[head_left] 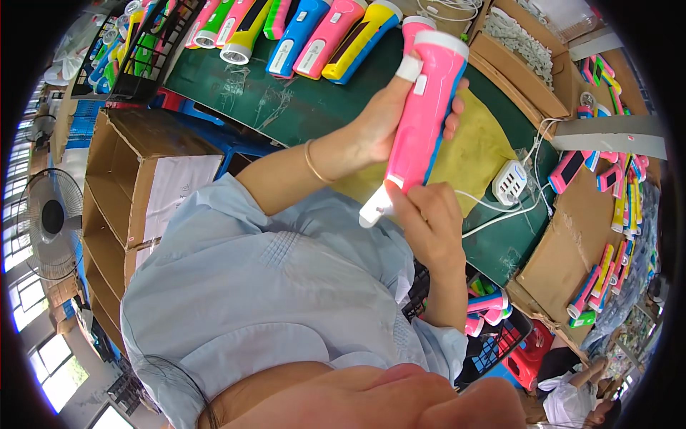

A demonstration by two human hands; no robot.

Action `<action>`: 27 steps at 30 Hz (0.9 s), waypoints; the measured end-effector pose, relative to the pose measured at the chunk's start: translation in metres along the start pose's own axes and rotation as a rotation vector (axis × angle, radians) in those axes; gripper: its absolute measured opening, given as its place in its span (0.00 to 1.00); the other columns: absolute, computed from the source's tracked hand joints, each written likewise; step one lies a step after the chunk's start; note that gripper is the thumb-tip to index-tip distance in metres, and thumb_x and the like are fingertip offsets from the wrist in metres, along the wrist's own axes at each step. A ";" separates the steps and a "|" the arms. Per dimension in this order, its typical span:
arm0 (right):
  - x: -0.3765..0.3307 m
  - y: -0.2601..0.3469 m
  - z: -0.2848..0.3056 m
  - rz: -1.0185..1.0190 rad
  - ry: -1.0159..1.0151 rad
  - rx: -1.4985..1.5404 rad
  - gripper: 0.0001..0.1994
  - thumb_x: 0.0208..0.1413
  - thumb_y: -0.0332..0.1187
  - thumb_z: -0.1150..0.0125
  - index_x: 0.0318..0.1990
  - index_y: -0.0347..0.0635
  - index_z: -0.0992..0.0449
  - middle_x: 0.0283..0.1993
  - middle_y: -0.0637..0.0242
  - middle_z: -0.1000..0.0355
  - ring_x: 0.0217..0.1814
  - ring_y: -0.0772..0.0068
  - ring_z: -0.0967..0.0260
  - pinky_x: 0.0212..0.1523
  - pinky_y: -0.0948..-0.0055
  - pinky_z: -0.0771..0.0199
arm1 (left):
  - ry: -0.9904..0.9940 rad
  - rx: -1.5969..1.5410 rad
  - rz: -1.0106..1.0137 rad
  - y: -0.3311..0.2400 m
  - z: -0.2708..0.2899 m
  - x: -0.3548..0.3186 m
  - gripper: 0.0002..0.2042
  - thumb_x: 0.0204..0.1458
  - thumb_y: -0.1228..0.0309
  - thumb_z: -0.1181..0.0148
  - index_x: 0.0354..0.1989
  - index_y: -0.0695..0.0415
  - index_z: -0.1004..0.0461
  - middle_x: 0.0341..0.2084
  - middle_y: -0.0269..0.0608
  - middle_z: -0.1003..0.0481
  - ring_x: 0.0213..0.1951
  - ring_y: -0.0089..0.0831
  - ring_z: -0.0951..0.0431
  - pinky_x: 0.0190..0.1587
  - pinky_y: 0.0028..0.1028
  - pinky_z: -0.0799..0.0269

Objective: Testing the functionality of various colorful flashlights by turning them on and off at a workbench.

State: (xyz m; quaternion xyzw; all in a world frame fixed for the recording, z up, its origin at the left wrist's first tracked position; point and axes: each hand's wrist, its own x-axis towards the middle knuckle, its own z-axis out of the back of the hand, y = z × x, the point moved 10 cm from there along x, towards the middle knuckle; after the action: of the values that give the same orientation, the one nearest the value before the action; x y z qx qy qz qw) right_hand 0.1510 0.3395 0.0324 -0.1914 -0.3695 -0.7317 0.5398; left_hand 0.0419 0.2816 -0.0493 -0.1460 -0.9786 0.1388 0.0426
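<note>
We stood at a long dark green work table [300, 107] in a busy workshop, with brown cardboard boxes [136, 179] beside it. A row of plastic flashlights in pink, blue, yellow and green [314, 32] lay side by side along the far part of the table. Our left hand [389, 118] was wrapped tight around a big pink plastic flashlight with a white head [425, 114], and held it up in the air above the table, tilted, with its head pointing away from us. Our right hand [425, 214] pinched the bottom end of that flashlight, where a white piece [375, 207] stuck out. Under our hands lay a yellow cloth [475, 154]. Just beside it sat a white charger block [509, 181] with white cords [500, 214] coming out.
</note>
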 end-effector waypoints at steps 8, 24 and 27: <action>-0.006 -0.016 -0.001 -0.257 -0.086 -0.032 0.29 0.20 0.28 0.29 0.41 0.40 0.27 0.27 0.67 0.41 0.26 0.67 0.43 0.24 0.73 0.42 | 0.114 -0.210 -0.037 0.000 0.003 0.005 0.30 0.51 0.44 0.56 0.47 0.61 0.38 0.30 0.39 0.32 0.31 0.29 0.31 0.35 0.27 0.31; -0.088 -0.111 -0.014 -1.103 -0.326 0.679 0.14 0.60 0.37 0.56 0.30 0.35 0.32 0.20 0.76 0.46 0.20 0.86 0.53 0.21 0.85 0.55 | -0.240 0.718 0.052 -0.005 0.001 -0.013 0.16 0.47 0.71 0.42 0.42 0.59 0.39 0.26 0.37 0.31 0.27 0.24 0.27 0.28 0.26 0.28; -0.089 -0.105 -0.016 -1.085 -0.297 0.669 0.14 0.59 0.37 0.53 0.27 0.35 0.31 0.19 0.76 0.44 0.19 0.88 0.52 0.19 0.85 0.55 | -0.264 0.820 0.026 -0.009 -0.003 -0.020 0.18 0.46 0.69 0.40 0.42 0.59 0.39 0.26 0.35 0.31 0.26 0.21 0.28 0.28 0.23 0.30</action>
State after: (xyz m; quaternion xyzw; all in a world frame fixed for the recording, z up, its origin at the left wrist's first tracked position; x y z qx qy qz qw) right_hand 0.0860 0.4008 -0.0733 0.1012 -0.6920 -0.7116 0.0674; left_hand 0.0593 0.2681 -0.0450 -0.1102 -0.8376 0.5341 -0.0304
